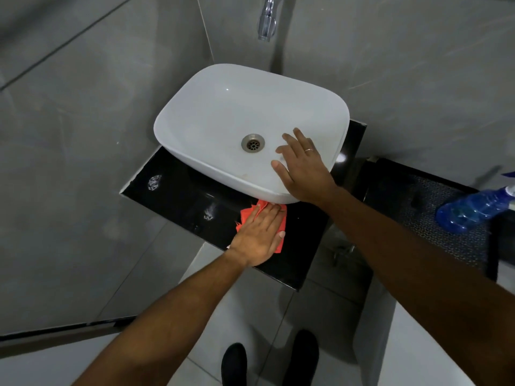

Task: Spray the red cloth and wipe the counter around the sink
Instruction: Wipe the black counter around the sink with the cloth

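Note:
A red cloth [246, 214] lies flat on the black counter [172, 190] just in front of the white basin [223, 115]. My left hand [259, 235] presses down on the cloth with its fingers spread, covering most of it. My right hand [301, 168] rests open on the basin's front right rim, palm down, a ring on one finger. A blue spray bottle [473, 208] lies on its side far to the right, out of either hand.
A chrome tap [267, 20] hangs above the basin from the grey tiled wall. Two wet smears [154, 181] mark the counter's left part. A dark patterned surface [434, 218] holds the bottle at the right. Pale floor tiles and my dark shoes [234, 363] lie below.

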`<action>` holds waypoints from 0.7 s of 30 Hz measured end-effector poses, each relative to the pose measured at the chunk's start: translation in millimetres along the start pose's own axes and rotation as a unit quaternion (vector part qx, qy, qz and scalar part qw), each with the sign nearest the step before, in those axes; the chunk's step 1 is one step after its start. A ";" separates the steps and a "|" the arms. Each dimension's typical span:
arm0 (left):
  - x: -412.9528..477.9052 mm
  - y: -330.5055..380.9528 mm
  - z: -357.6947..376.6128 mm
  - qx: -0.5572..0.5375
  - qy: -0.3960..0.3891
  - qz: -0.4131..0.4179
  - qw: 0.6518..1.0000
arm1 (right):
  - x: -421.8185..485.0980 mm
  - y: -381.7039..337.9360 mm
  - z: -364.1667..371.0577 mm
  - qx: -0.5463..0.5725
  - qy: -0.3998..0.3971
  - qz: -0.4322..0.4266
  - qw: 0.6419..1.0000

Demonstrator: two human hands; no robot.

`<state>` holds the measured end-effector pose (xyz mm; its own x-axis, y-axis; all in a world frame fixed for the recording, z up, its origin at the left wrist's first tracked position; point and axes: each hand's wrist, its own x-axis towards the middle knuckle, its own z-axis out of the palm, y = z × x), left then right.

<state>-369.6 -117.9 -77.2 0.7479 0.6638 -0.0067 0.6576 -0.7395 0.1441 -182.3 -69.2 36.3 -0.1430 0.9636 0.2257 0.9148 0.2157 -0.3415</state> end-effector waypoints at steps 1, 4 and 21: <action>-1.4 -5.7 -1.6 -0.001 0.008 0.013 1.000 | 4.2 -4.2 1.4 -0.005 -0.011 -0.007 1.000; -7.8 -27.0 -6.0 0.002 0.029 0.028 0.999 | 17.8 -21.6 8.7 -0.013 -0.025 -0.015 0.999; -26.6 -262.0 -51.3 -0.031 -0.001 0.053 0.998 | 109.3 -123.9 75.4 -0.072 -0.030 0.068 0.995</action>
<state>-566.4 64.0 -64.1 0.8129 0.5824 0.0091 0.5685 -0.7966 0.2056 -339.8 21.3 34.5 -0.0324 0.9911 0.1294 0.9713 0.0618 -0.2296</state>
